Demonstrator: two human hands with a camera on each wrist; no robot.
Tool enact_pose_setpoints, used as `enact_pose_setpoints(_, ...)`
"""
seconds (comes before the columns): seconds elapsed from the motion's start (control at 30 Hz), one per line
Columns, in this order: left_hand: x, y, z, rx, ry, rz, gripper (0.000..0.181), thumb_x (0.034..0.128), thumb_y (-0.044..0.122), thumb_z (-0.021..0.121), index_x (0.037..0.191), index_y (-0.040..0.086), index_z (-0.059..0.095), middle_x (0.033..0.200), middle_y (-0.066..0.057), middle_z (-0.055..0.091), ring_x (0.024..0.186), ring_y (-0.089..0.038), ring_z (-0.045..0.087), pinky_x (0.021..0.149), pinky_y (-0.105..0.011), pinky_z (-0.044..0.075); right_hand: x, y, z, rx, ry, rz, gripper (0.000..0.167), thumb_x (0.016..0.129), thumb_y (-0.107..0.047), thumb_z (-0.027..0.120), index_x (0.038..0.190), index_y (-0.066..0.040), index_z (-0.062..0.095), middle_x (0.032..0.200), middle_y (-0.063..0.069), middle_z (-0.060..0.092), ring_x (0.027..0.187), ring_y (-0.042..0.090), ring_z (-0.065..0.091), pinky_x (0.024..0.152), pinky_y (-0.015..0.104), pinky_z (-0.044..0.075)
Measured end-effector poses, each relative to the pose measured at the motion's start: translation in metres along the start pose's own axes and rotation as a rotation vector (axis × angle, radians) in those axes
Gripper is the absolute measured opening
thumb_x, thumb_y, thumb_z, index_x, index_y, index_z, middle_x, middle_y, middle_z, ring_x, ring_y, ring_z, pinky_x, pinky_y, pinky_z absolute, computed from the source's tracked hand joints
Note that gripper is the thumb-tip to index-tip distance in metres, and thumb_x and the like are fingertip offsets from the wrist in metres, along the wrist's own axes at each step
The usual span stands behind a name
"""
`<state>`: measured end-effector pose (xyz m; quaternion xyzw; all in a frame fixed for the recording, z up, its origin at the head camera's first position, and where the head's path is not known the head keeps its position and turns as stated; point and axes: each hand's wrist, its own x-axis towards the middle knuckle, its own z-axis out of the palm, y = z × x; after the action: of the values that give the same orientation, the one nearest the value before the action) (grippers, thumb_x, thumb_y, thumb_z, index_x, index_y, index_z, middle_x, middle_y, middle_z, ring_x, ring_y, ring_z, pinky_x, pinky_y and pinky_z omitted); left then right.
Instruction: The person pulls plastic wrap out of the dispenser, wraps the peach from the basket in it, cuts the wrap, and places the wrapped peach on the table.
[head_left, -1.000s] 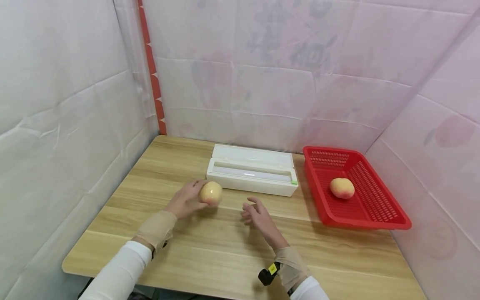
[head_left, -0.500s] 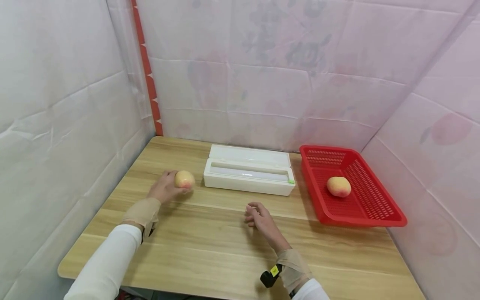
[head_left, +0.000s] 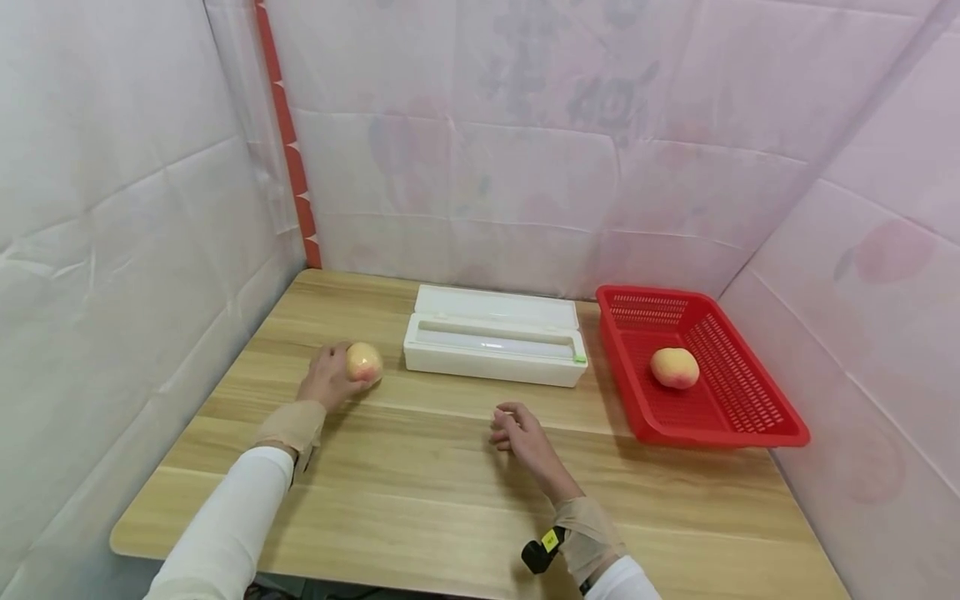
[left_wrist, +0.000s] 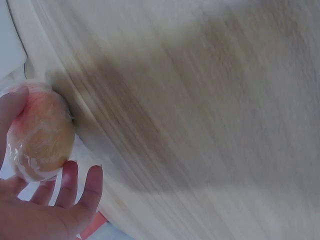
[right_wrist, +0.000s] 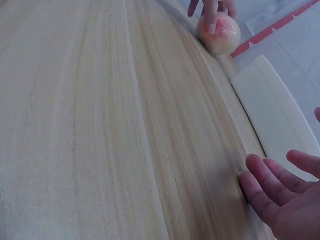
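Observation:
My left hand [head_left: 327, 379] holds a yellow-pink peach [head_left: 364, 363] at the left of the wooden table. Clear film wraps this peach [left_wrist: 42, 132], as its shine and creases in the left wrist view show. The thumb lies on one side of it and fingertips touch the other. It sits at or very near the tabletop. My right hand [head_left: 527, 442] hovers over the middle of the table with loosely bent fingers and nothing in them. Closest to that hand is a white box [head_left: 491, 367] with its lid back and a pale roll [head_left: 495, 343] inside.
A red plastic basket [head_left: 637, 417] stands at the right, with a second peach [head_left: 675, 368] in it. White sheeting [head_left: 525, 183] walls the table [head_left: 420, 500] at the back and both sides. A red strip [head_left: 288, 142] runs up the back left corner.
My left hand has carried the wrapped peach leftward, away from the front of the white box, and lowered it slightly. The right hand has hardly moved.

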<state>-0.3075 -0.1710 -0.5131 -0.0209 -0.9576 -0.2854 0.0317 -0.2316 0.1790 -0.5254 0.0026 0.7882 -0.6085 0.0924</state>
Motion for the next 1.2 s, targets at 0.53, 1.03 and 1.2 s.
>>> enact_pose_setpoints(0.53,0.000,0.003,-0.005,0.055,-0.021,0.012,0.095,0.0765,0.034,0.083,0.149,0.000,0.032,0.135,-0.035,0.042,0.119,-0.056,0.047,0.090,-0.068,0.046,-0.020,-0.033,-0.011,0.013,-0.028,0.004,0.041,0.105,-0.021,0.045,0.133,0.010,0.046,0.120,0.031,0.057,0.101,0.039,0.063,0.087,0.047,0.057)
enact_pose_setpoints(1.03,0.003,0.027,-0.002,0.082,0.193,0.251,0.065,0.0885,0.032,0.067,0.141,-0.002,0.047,0.139,-0.030,0.049,0.131,-0.049,0.040,0.111,-0.063,0.029,0.003,-0.002,-0.021,-0.072,0.079,-0.013,0.041,0.105,-0.029,0.049,0.131,0.002,0.054,0.117,0.024,0.060,0.093,0.028,0.066,0.079,0.039,0.059)
enact_pose_setpoints(1.2,0.006,0.048,0.004,0.118,0.291,0.458,0.050,0.0872,0.010,0.067,0.133,-0.006,0.054,0.132,-0.026,0.057,0.124,-0.044,0.051,0.108,-0.056,0.040,0.014,-0.018,-0.040,-0.269,0.180,-0.116,0.034,0.104,-0.026,0.050,0.126,-0.002,0.061,0.113,0.020,0.065,0.099,0.029,0.064,0.082,0.039,0.056)
